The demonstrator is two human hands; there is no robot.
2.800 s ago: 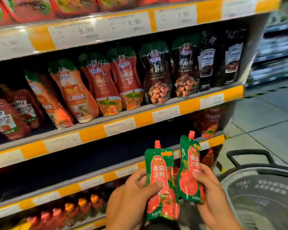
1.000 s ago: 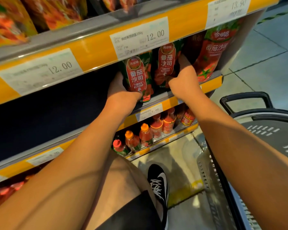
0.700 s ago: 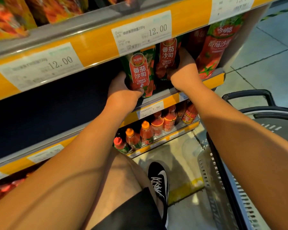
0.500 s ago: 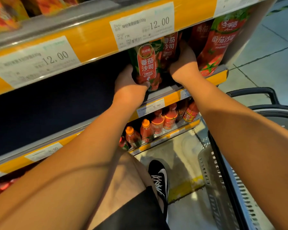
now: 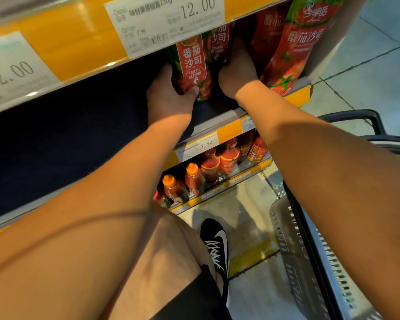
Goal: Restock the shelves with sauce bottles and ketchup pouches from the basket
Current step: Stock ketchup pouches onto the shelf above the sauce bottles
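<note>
From the head camera, both arms reached under the yellow-edged upper shelf lip (image 5: 74, 40) into the shelf bay below it. The left hand (image 5: 169, 98) gripped a green-and-red ketchup pouch (image 5: 193, 65) marked "TOMATO KETCHUP" — its thumb pressed across the lower front of the pouch, its fingers hidden behind. That pouch stood upright on the shelf board (image 5: 217, 112), its top cut off by the price tag (image 5: 164, 21) reading 12.00. The right hand (image 5: 237, 70) lay just beside it, knuckles toward the camera, fingers reaching behind a second ketchup pouch (image 5: 219, 46) of the same kind; whether they curled round it or merely pushed it could not be told. To the right, touching the right wrist's side, stood a taller red pouch (image 5: 293, 49) printed with a tomato, with another like it behind.

One shelf lower, under a 7.90 tag (image 5: 206, 144), a row of sauce bottles (image 5: 228, 158) stood upright — some with orange caps, some with red. The grey plastic basket (image 5: 293, 250) with its black handle (image 5: 360, 116) sat on the tiled floor at the right, near a black shoe (image 5: 217, 245).
</note>
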